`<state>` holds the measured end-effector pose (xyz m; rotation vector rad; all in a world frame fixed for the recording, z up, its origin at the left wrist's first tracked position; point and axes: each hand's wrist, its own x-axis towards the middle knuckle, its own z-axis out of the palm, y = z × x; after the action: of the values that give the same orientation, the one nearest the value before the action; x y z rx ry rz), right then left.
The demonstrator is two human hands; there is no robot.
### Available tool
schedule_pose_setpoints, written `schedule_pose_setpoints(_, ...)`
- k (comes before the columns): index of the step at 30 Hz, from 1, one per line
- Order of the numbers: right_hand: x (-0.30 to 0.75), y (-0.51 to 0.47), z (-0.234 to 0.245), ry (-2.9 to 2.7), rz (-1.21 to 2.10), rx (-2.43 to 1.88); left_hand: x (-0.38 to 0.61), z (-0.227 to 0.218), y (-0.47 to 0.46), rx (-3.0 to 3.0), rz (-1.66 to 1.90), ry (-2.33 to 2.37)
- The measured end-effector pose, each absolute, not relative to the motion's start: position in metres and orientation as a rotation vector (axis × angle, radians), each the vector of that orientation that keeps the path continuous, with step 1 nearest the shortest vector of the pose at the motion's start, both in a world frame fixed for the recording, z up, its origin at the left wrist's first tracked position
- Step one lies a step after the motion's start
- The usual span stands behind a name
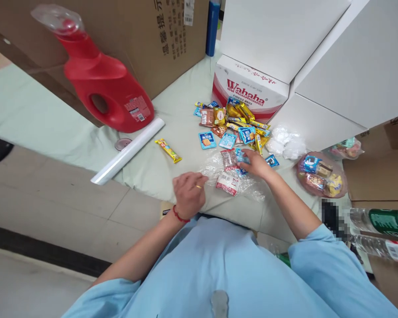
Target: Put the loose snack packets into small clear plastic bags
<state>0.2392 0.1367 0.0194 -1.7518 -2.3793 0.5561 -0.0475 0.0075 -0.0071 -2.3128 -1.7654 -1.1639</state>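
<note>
My left hand (189, 193) is closed in a pinch at the left edge of a clear plastic bag (254, 189) with red and white print. A red bracelet circles that wrist. Over the bag's far side, my right hand (254, 163) has its fingers on a blue snack packet (241, 155); its fingertips are partly hidden. Just beyond lies a pile of small wrapped snacks (232, 115) in yellow, blue and brown. Two blue biscuit packets, one of them (207, 140) on the left, lie at its front. A yellow snack bar (168, 150) rests apart to the left.
A big red jug (109, 88) and a white roll (129, 150) stand and lie on the left. Behind the snacks is a Wahaha carton (252, 88). To the right are crumpled clear plastic (287, 141), a round snack tray (321, 174) and water bottles (380, 221).
</note>
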Motion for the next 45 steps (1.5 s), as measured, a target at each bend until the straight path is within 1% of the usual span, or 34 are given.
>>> schedule_pose_setpoints(4, 0.220, 0.140, 0.009, -2.330, 0.621, -1.927, -0.012, -0.005, 0.009, -2.810, -0.744, -1.461)
schedule_pose_setpoints(8, 0.222, 0.142, 0.015, -2.284, 0.766, -1.936, 0.010, -0.014, 0.016, -2.940, -0.402, -1.460)
schedule_pose_setpoints(11, 0.228, 0.132, 0.029, -2.295, 0.771, -1.761, 0.015, -0.018, 0.016, -2.928, -0.324, -1.489)
schedule_pose_setpoints(14, 0.227, 0.106, 0.041, -2.392, 0.647, -1.443, 0.016, -0.018, 0.013, -2.930, -0.318, -1.502)
schedule_pose_setpoints(16, 0.223, 0.081, 0.041, -2.501, 0.625, -1.268, 0.017, -0.017, 0.012, -2.938, -0.325, -1.541)
schedule_pose_setpoints(18, 0.217, 0.056, 0.033, -2.621, 0.687, -1.183, 0.016, -0.017, 0.014, -2.951, -0.355, -1.613)
schedule_pose_setpoints(20, 0.210, 0.037, 0.020, -2.691, 0.755, -1.197, 0.011, -0.019, 0.017, -3.002, -0.434, -1.681)
schedule_pose_setpoints(22, 0.204, 0.025, 0.008, -2.700, 0.782, -1.283, 0.002, -0.021, 0.021, -3.109, -0.604, -1.701)
schedule_pose_setpoints(24, 0.198, 0.020, 0.000, -2.702, 0.765, -1.406, -0.010, -0.023, 0.024, -3.214, -0.875, -1.719)
schedule_pose_setpoints(26, 0.193, 0.017, -0.002, -2.724, 0.724, -1.519, -0.023, -0.024, 0.025, -3.207, -1.219, -1.861)
schedule_pose_setpoints(27, 0.190, 0.016, -0.001, -2.739, 0.700, -1.568, -0.028, -0.024, 0.027, -3.107, -1.404, -2.009)
schedule_pose_setpoints(29, 0.185, 0.014, 0.002, -2.771, 0.655, -1.642, -0.035, -0.021, 0.031, -2.690, -1.724, -2.360)
schedule_pose_setpoints(31, 0.179, 0.013, 0.006, -2.799, 0.610, -1.686, -0.034, -0.018, 0.041, -2.155, -1.887, -2.575)
schedule_pose_setpoints(32, 0.177, 0.012, 0.008, -2.812, 0.586, -1.695, -0.032, -0.017, 0.047, -1.963, -1.896, -2.611)
schedule_pose_setpoints(33, 0.175, 0.011, 0.009, -2.826, 0.565, -1.692, -0.029, -0.016, 0.053, -1.862, -1.854, -2.626)
schedule_pose_setpoints(35, 0.172, 0.011, 0.011, -2.845, 0.537, -1.682, -0.023, -0.016, 0.064, -1.925, -1.621, -2.644)
schedule_pose_setpoints(38, 0.170, 0.012, 0.012, -2.846, 0.555, -1.697, -0.021, -0.019, 0.067, -2.350, -1.014, -2.598)
schedule_pose_setpoints(40, 0.172, 0.013, 0.011, -2.816, 0.602, -1.717, -0.026, -0.019, 0.062, -2.533, -0.721, -2.514)
schedule_pose_setpoints(42, 0.174, 0.015, 0.010, -2.775, 0.654, -1.719, -0.034, -0.015, 0.055, -2.592, -0.643, -2.490)
schedule_pose_setpoints(45, 0.176, 0.018, 0.007, -2.716, 0.699, -1.699, -0.033, -0.002, 0.045, -2.592, -0.837, -2.478)
